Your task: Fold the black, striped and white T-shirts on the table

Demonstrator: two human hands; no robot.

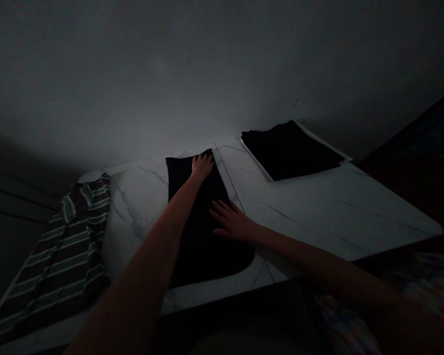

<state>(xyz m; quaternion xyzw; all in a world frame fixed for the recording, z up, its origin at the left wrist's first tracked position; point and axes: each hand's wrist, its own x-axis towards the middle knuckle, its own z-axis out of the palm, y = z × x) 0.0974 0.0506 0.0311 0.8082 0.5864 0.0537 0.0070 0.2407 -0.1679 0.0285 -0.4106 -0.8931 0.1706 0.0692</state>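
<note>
A folded black cloth (203, 256) lies flat on the white marbled table (299, 207), its long side running away from me. My left hand (202, 166) rests on the cloth near its far right corner, fingers spread. Nearer to me, my right hand (234, 223) lies palm down across the cloth's right edge, with its fingers apart. Neither hand grips anything; both only touch the cloth from above. The view is dark, so folds in the black fabric are hard to see.
A striped shirt (68, 246) lies at the table's left end. Toward the back right is a pile of black cloth (292, 150) over something white. A wall (151, 79) stands behind the table. Colourful patterned fabric (425, 281) shows at the lower right.
</note>
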